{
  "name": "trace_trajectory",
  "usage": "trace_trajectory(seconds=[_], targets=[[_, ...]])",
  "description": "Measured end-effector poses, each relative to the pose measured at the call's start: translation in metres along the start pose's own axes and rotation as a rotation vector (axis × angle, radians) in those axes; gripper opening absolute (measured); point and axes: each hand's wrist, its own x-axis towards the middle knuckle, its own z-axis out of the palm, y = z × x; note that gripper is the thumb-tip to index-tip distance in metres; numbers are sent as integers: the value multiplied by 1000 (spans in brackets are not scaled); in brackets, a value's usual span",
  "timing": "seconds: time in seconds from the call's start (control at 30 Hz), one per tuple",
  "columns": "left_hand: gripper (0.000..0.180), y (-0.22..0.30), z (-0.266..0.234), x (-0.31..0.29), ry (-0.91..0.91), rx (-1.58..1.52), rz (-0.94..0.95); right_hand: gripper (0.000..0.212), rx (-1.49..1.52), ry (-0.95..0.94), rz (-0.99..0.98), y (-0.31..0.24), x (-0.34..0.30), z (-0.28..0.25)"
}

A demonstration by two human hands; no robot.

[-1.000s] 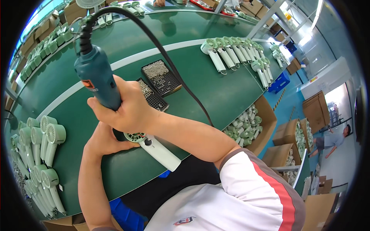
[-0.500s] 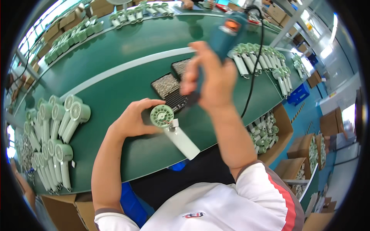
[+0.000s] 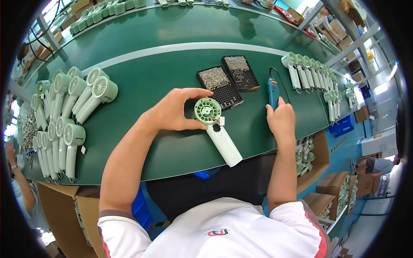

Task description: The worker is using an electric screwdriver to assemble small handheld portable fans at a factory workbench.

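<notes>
My left hand (image 3: 174,109) curls its thumb and fingers round the head of a pale green handheld fan (image 3: 226,146), whose open round housing faces up. The fan's white handle slants toward the table's near edge, and a small white connector with thin wires sticks out at the neck. Off to the right, my right hand (image 3: 282,121) grips a blue electric screwdriver (image 3: 272,91), its cord end pointing away from me. The screwdriver's bit is hidden by my hand. Just beyond the fan lie two black screw trays (image 3: 229,102) holding small silver screws.
Assembled fans (image 3: 103,90) lie in rows on the left of the green table (image 3: 159,64); more fans (image 3: 307,71) line the right. A white strip (image 3: 180,45) crosses the table. Cardboard boxes (image 3: 316,159) with fan parts stand below at right. Co-workers sit around.
My right hand has lowered the screwdriver from above the trays to the table's right side. My left hand stays round the fan head. The whole view has shifted.
</notes>
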Motion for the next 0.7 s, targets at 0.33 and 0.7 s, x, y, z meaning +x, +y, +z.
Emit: trace_trajectory(seconds=[0.33, 0.7], targets=[[72, -4, -1, -4, 102, -231, -53, 49, -109, 114, -48, -13, -31, -22], [47, -2, 5, 1, 232, -512, -157, 47, 716, -22, -574, -64, -81, -54]])
